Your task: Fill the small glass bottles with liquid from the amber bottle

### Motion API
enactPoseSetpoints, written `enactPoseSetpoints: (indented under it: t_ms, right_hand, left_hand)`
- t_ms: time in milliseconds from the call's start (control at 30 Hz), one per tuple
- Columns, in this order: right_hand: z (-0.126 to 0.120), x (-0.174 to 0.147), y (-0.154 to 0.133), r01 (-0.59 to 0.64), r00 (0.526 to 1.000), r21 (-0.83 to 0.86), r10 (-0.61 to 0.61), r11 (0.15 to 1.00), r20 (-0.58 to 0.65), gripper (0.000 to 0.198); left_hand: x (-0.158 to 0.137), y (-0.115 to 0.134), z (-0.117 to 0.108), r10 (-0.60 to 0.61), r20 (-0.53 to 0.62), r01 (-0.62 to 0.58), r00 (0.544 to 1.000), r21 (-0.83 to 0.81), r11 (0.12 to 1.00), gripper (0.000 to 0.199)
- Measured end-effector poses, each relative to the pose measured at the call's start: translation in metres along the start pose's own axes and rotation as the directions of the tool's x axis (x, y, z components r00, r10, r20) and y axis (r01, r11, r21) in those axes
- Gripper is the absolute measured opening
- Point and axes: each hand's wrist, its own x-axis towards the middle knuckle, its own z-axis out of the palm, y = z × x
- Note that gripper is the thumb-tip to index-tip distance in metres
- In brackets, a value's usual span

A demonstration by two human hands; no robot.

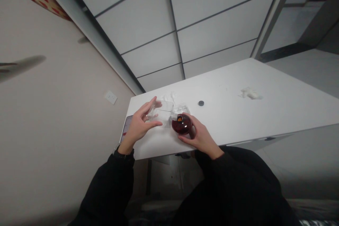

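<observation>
A single camera is sitting on the person's head and looking forward and steeply down, with the black sleeves [108,180] filling much of its lower part. It is viewing the work from fairly near: the left fingers [156,124] and right fingers [186,140] are appearing small around the middle, and the lens is peering down onto the open mouth of the dark red bottle [182,127]. The white tabletop [265,113] is running aslant, its front edge climbing rightward. Beyond it, the camera is facing dark-framed white panels [212,10], while catching a wall [53,123] on the left.
</observation>
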Motion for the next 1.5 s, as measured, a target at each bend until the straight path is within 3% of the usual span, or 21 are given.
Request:
enactPoseSetpoints:
  t_ms: [233, 567, 700, 1200, 1500]
  right_hand:
    - [-0.001, 0.0, 0.0, -0.003, 1.0, 0.006, 0.003, 1.0, 0.002, 0.079]
    - [0.001, -0.001, 0.005, 0.003, 1.0, 0.019, -0.003, 1.0, -0.015, 0.083]
    - [0.0, -0.001, 0.005, 0.006, 1.0, 0.023, -0.005, 1.0, -0.012, 0.082]
    - [-0.001, -0.002, 0.005, 0.007, 1.0, 0.011, -0.007, 1.0, -0.024, 0.081]
    - [0.001, -0.002, 0.006, 0.043, 0.998, 0.0, -0.042, 0.999, -0.036, 0.08]
  left_hand:
    - [0.008, 0.021, -0.005, 0.082, 0.094, -0.101, 0.992, 0.216, 0.971, 0.093]
    - [0.02, 0.054, -0.008, 0.17, 0.313, -0.313, 0.934, 0.493, 0.812, 0.089]
    - [0.024, 0.067, -0.006, 0.129, 0.387, -0.35, 0.913, 0.579, 0.736, 0.088]
    - [0.031, 0.108, 0.008, -0.018, 0.469, -0.41, 0.883, 0.789, 0.459, 0.087]
    - [0.035, 0.127, 0.019, -0.141, 0.463, -0.392, 0.875, 0.849, 0.355, 0.085]
